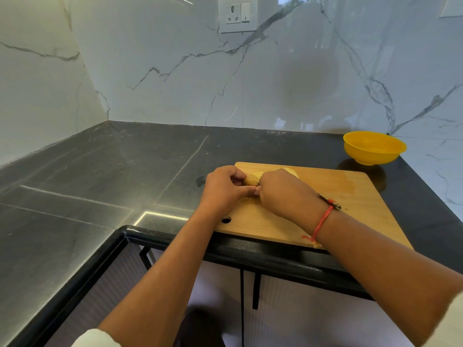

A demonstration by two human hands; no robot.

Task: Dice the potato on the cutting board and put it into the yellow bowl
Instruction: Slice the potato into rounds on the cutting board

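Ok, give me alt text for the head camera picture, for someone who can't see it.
Two hands meet on a wooden cutting board: the left hand holds a potato while the right hand covers its other end. A yellow bowl stands on the dark countertop beyond the board's far right corner, before a marble wall.

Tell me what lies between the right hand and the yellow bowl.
In the head view: a pale cut potato piece by the right hand, then bare cutting board and dark countertop up to the yellow bowl.
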